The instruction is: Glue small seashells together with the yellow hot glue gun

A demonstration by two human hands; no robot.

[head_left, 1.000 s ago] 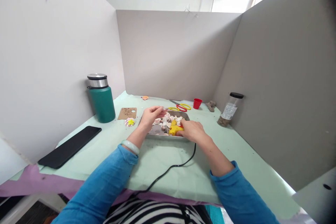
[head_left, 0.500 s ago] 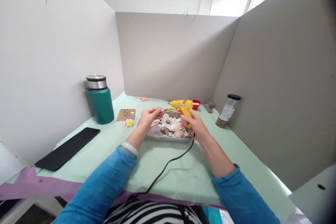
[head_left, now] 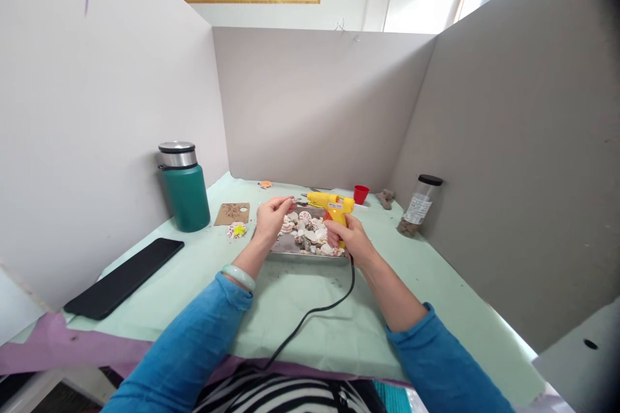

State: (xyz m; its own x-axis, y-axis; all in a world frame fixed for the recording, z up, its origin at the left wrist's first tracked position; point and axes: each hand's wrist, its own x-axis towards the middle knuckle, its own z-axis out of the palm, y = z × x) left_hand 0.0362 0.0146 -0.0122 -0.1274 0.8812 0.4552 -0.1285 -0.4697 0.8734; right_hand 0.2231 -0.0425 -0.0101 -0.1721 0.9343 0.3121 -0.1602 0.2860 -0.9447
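My right hand (head_left: 356,240) is wrapped round the grip of a yellow hot glue gun (head_left: 333,202), a finger near its orange trigger. The gun's nozzle points left, and a black cord (head_left: 310,311) runs from its grip down to the table's front edge. Just left of the nozzle, the fingertips of my left hand (head_left: 271,219) pinch a small pale, reddish piece that looks like a shell (head_left: 295,201). Both hands are above a shallow metal tray (head_left: 310,258) holding many loose shells (head_left: 312,232); the gun and hands partly cover it.
To the left are a green bottle (head_left: 186,197), a black phone (head_left: 126,277), a brown card (head_left: 232,213) and a shell with a yellow star (head_left: 237,230). Farther back sit an orange piece (head_left: 265,184) and red cup (head_left: 361,194). A black-lidded jar (head_left: 419,206) stands right, near grey partitions (head_left: 508,142).
The glue gun has shifted left and slightly down, its nozzle now nearer my left fingertips. More of the red cup shows. My left hand has moved only slightly.
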